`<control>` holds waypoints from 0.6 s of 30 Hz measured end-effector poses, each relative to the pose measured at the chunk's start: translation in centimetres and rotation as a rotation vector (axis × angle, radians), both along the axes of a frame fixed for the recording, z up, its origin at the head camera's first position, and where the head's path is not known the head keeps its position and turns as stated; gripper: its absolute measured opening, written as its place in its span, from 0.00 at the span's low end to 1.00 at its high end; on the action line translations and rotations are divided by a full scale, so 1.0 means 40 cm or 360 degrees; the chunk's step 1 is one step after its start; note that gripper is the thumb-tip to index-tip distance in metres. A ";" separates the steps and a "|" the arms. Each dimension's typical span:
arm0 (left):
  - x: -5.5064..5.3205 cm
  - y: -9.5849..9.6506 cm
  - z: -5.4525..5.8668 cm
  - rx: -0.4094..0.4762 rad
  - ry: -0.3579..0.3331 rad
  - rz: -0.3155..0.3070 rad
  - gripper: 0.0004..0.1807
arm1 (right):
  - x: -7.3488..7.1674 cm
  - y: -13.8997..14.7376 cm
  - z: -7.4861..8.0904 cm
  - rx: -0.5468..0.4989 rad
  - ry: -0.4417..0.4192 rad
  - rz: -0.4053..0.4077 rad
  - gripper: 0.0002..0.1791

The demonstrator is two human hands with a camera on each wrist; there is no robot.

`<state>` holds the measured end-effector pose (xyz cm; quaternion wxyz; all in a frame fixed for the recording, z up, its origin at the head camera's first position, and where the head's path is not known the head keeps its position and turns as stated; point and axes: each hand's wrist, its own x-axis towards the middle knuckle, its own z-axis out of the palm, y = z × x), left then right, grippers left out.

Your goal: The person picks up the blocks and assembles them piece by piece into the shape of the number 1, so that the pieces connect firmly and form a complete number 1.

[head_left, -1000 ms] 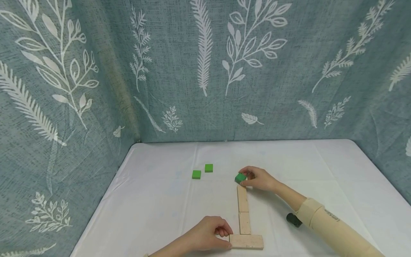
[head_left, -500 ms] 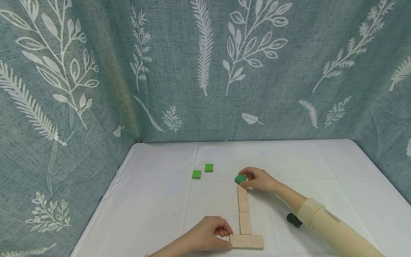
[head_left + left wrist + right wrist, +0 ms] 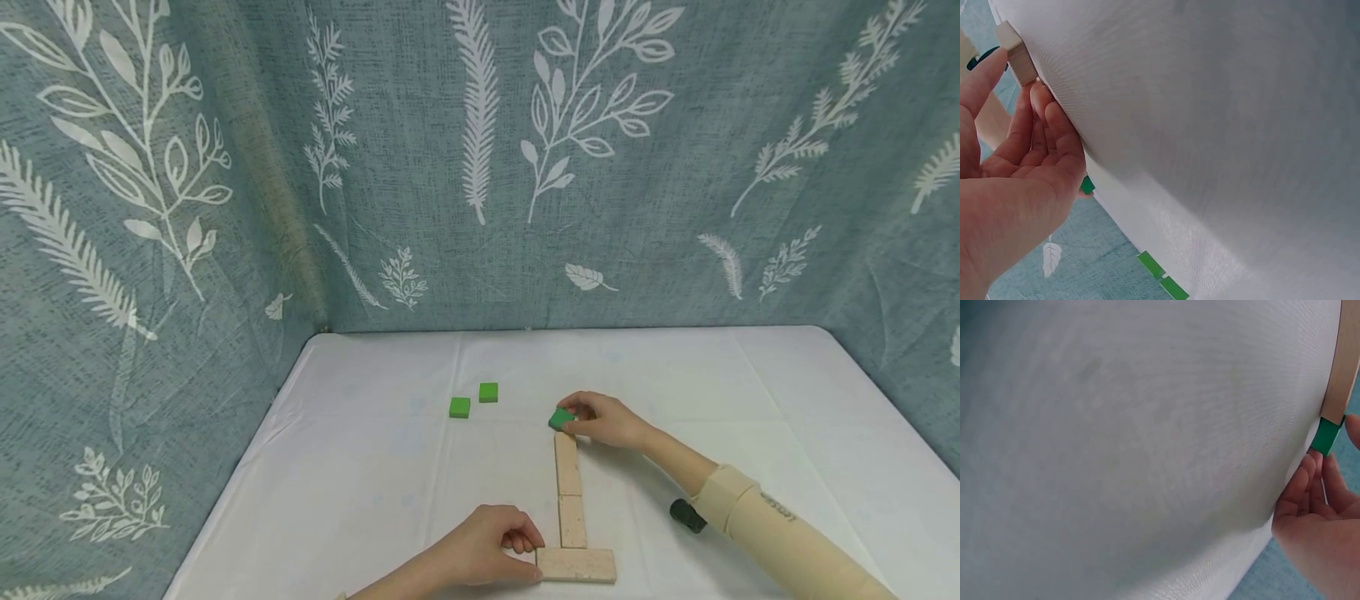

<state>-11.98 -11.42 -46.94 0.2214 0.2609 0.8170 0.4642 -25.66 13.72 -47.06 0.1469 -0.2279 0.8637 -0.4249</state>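
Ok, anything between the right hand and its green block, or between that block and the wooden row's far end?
Nothing visible is in the way. The right hand holds the green block directly, and in the right wrist view the block appears to meet the wooden row. The black object lies off to the right.

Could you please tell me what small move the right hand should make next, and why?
Perhaps turn the held block square with the far plank: the right hand pinches it at that plank's end, and in the head view its edges look skewed.
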 end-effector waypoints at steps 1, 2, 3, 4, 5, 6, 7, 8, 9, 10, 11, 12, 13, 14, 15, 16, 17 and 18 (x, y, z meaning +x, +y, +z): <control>0.000 0.000 0.000 0.0001 0.0003 0.0000 0.10 | 0.000 0.000 -0.001 -0.0002 0.0005 0.0004 0.20; 0.000 0.000 -0.001 0.0002 0.0006 -0.0001 0.10 | 0.000 0.000 0.000 -0.0003 0.0010 0.0006 0.20; 0.000 0.000 -0.001 0.0003 0.0006 -0.0002 0.10 | 0.000 0.001 0.000 -0.0002 0.0011 0.0007 0.20; -0.001 0.000 -0.001 0.0003 0.0004 -0.0003 0.10 | 0.000 0.001 0.001 -0.0001 0.0011 0.0007 0.20; -0.001 0.000 -0.001 0.0002 -0.0001 -0.0002 0.10 | 0.000 0.001 0.002 0.0000 0.0010 0.0007 0.20; -0.002 0.000 -0.001 0.0001 -0.0007 -0.0001 0.10 | 0.000 0.001 0.002 -0.0002 0.0008 0.0010 0.20; -0.002 -0.001 -0.001 0.0001 -0.0013 0.0001 0.10 | 0.000 0.001 0.002 -0.0003 0.0005 0.0011 0.20; -0.002 -0.001 0.000 0.0002 -0.0023 0.0002 0.10 | 0.000 0.001 0.003 -0.0005 0.0002 0.0012 0.20; -0.002 -0.002 0.000 0.0004 -0.0034 0.0003 0.10 | 0.000 0.001 0.003 -0.0004 -0.0001 0.0011 0.21; -0.003 -0.002 0.001 0.0007 -0.0044 0.0005 0.10 | 0.000 0.001 0.003 -0.0007 -0.0003 0.0012 0.21; -0.003 -0.003 0.001 0.0012 -0.0052 0.0006 0.10 | 0.000 0.001 0.003 -0.0009 -0.0005 0.0014 0.21; -0.004 -0.003 0.002 0.0018 -0.0062 0.0006 0.10 | 0.000 0.002 0.003 -0.0011 -0.0006 0.0018 0.21; -0.004 -0.003 0.003 0.0023 -0.0070 0.0007 0.10 | 0.000 0.002 0.003 -0.0011 -0.0008 0.0020 0.21; -0.004 -0.004 0.005 0.0030 -0.0076 0.0004 0.10 | 0.000 0.003 0.003 -0.0013 -0.0009 0.0023 0.21; -0.005 -0.004 0.005 0.0036 -0.0082 0.0000 0.10 | 0.000 0.003 0.003 -0.0012 -0.0012 0.0024 0.22; -0.006 -0.004 0.006 0.0042 -0.0088 -0.0005 0.10 | 0.000 0.004 0.002 -0.0015 -0.0014 0.0027 0.22; -0.007 -0.004 0.007 0.0048 -0.0091 -0.0010 0.10 | 0.000 0.004 0.002 -0.0016 -0.0016 0.0030 0.22; -0.007 -0.004 0.008 0.0052 -0.0088 -0.0013 0.10 | -0.001 0.005 0.001 -0.0020 -0.0019 0.0032 0.22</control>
